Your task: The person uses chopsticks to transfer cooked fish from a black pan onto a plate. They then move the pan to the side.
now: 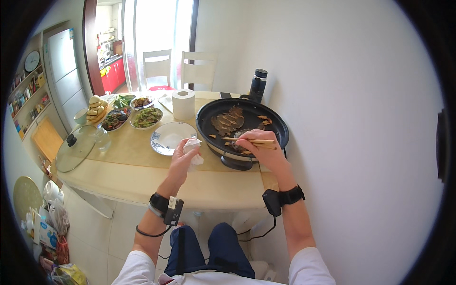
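Observation:
My right hand (262, 146) grips a pair of wooden chopsticks (245, 140) over the near right part of a black electric frying pan (253, 107). Sliced browned food, perhaps meat (228, 121), lies in the pan, with smaller orange-brown pieces near its far right side. More food sits under the chopstick tips, partly hidden by my hand. A crumpled white tissue (192, 146) is pinched in my left hand (184, 153). That hand is just in front of a white plate with a blue floral rim (172, 133).
A toilet paper roll (183, 105) stands behind the plate, and a dark vacuum flask (258, 85) behind the pan. Several food dishes (146, 118) and a basket of buns (97, 107) are farther left. A glass lid (76, 149) and glass jar (102, 139) lie left. A wall (338, 124) borders the right.

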Demonstrator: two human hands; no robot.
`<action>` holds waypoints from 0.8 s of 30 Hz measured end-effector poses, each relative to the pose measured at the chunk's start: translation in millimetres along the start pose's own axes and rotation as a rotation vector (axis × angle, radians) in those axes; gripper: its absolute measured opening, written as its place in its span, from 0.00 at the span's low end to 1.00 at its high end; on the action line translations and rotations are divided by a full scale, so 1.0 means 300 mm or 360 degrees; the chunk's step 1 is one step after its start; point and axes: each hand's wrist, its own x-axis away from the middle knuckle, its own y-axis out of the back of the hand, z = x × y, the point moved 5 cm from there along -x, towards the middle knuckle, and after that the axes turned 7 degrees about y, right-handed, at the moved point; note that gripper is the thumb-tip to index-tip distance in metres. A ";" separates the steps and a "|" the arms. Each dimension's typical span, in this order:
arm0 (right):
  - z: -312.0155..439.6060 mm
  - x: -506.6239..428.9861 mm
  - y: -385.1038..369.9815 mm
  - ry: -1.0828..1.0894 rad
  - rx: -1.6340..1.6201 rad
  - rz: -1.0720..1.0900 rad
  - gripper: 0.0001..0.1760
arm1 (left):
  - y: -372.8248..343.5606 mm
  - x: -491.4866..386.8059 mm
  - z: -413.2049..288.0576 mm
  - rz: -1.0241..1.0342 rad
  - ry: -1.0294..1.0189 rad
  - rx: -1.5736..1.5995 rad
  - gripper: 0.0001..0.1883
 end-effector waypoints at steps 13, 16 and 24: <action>-0.135 0.022 0.106 -0.0330 -0.0061 -0.0565 0.12 | -0.004 -0.160 -0.156 0.0094 0.0023 -0.0021 0.24; -0.093 0.035 0.068 -0.0108 -0.0076 -0.0403 0.10 | 0.014 -0.167 -0.143 0.0078 0.0093 -0.0052 0.25; -0.052 0.010 -0.053 0.0266 0.0202 -0.0039 0.06 | 0.035 -0.214 -0.132 0.0098 0.0106 0.0026 0.24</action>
